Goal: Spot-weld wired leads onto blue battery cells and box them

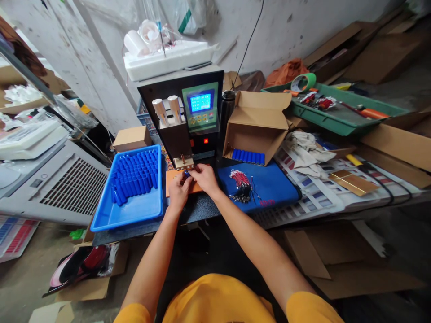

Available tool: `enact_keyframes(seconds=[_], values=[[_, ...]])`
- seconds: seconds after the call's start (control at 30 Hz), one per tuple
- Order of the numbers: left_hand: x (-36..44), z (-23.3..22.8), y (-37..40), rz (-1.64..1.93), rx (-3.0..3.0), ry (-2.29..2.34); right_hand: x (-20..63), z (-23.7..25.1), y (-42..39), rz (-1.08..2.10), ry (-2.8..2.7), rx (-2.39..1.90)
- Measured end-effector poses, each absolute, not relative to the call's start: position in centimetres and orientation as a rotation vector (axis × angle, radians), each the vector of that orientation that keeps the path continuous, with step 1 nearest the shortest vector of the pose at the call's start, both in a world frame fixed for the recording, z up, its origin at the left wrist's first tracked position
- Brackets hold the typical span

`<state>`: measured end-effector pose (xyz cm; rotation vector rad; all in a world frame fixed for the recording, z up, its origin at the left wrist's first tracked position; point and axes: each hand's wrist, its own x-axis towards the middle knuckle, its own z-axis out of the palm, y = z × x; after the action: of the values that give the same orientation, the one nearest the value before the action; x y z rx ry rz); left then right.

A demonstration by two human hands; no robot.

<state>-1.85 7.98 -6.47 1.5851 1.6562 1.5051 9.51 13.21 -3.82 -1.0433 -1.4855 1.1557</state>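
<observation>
Blue cylinder (186, 173), just one, is pinched between left hand (180, 188) and right hand (204, 177) over an orange board (171, 178).
One blue tray (129, 218) is crowded with more cylinders (136, 172), uncountable here; one carton (261, 114) is lined with a row (248, 156) of about seven; one wire bundle (243, 184) is laid on a blue pad (278, 184). Space beyond the hands is blocked by one machine (183, 130).

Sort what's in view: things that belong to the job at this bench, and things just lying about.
Likely part of the job:
- machine with the lit screen
- orange board at its foot
- blue cylinders
- blue tray holding them
- perhaps the wires

Probably just lying about:
- white cloth
- roll of tape
- foam block
</observation>
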Motion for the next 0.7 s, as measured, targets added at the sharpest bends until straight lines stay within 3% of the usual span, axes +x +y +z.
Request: enact_keyframes(seconds=[0.7], values=[[-1.84,-6.28,8.01,1.477,1.588,1.691,9.39,-3.54,13.08,1.180,-1.463,-1.041]])
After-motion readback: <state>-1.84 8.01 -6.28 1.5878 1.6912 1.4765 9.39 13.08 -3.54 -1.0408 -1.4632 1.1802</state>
